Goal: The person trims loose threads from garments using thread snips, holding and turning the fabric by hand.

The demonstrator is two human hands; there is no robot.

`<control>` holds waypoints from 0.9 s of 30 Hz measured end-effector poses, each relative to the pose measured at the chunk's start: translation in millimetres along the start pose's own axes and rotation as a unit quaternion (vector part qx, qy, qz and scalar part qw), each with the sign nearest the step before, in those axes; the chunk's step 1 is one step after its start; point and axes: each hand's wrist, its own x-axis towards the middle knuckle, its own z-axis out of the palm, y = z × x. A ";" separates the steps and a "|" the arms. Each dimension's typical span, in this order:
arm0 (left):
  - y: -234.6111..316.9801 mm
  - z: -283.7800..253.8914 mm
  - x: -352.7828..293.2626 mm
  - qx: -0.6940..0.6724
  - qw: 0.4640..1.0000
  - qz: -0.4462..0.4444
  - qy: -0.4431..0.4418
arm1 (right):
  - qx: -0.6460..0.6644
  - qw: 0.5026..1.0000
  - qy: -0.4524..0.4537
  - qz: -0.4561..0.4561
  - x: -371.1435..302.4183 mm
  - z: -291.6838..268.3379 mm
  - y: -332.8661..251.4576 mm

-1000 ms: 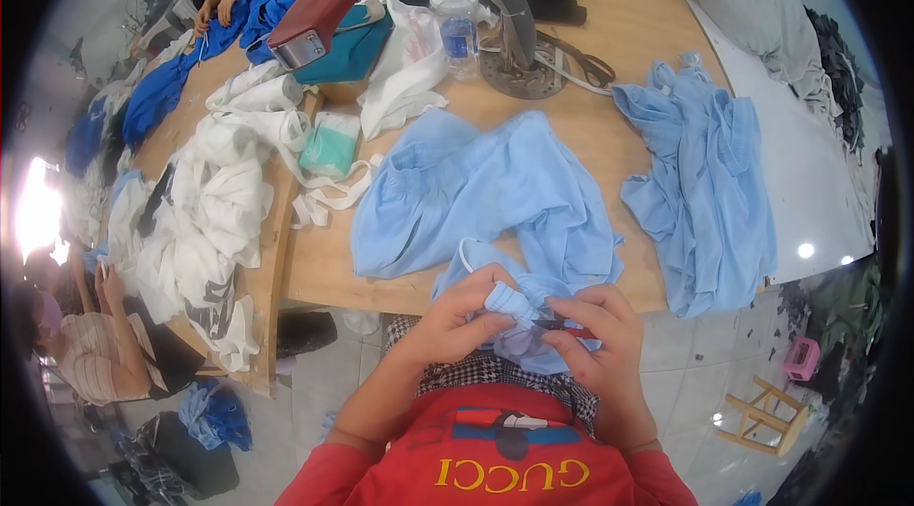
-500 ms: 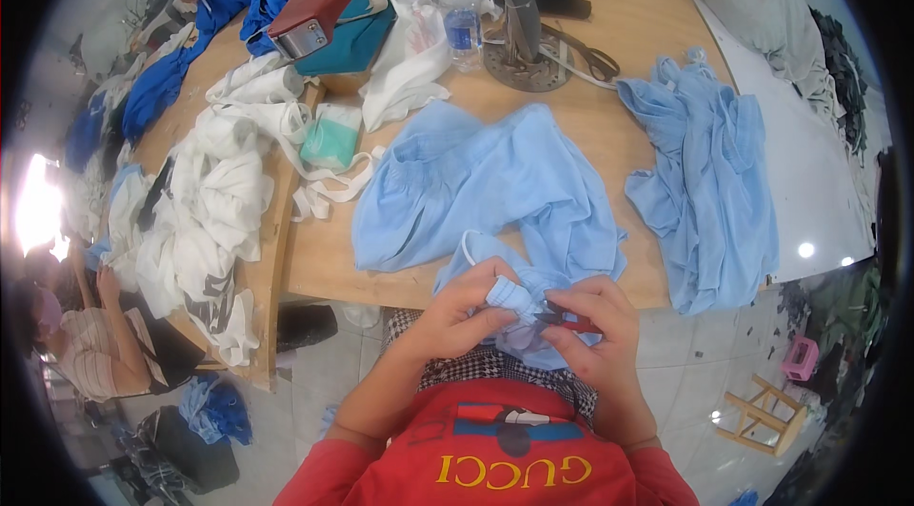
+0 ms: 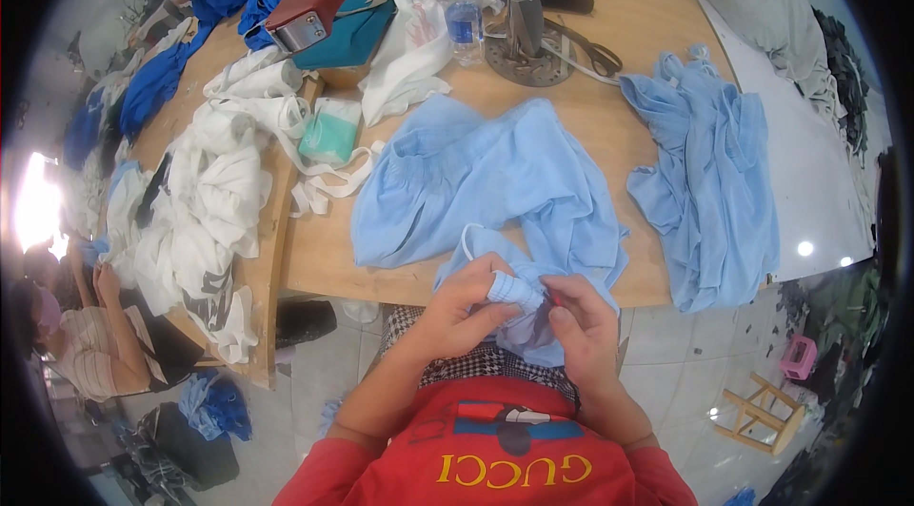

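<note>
A light blue garment [image 3: 495, 182] lies over the front of the wooden table, its near end hanging past the edge toward my lap. My left hand [image 3: 466, 311] pinches the gathered, ribbed edge of that end between thumb and fingers. Close against it on the right, my right hand [image 3: 583, 320] is closed around small red-handled thread snips [image 3: 557, 298]; only a bit of red shows, and the blades are hidden by fingers and cloth. A thin pale cord loops up from the fabric beside my left hand.
Another light blue garment [image 3: 709, 182] lies to the right. White cloth [image 3: 205, 187] is heaped at left near a green-and-white packet [image 3: 330, 132]. Behind stand a red device [image 3: 328, 1] with a grey hose, a clear bottle [image 3: 464, 25] and scissors [image 3: 590, 49]. Other people sit at left.
My right hand has drawn in toward my left hand and turned, so the snips are now mostly hidden. The left hand keeps its pinch on the garment.
</note>
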 end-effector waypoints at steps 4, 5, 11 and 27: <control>0.3 -1.9 0.3 0.003 1.000 0.000 0.001 | -0.150 0.982 0.034 -0.111 0.3 -6.6 0.6; 0.5 -2.8 0.2 0.001 1.000 0.006 -0.004 | -0.266 0.938 0.010 -0.222 1.6 -12.8 0.3; -6.5 -3.8 -3.7 -0.009 1.000 0.000 0.016 | -0.392 0.861 -0.010 -0.324 8.7 -20.6 -5.0; 8.5 0.3 6.1 0.026 1.000 -0.017 0.001 | 0.178 0.972 -0.055 0.146 2.1 -16.2 10.8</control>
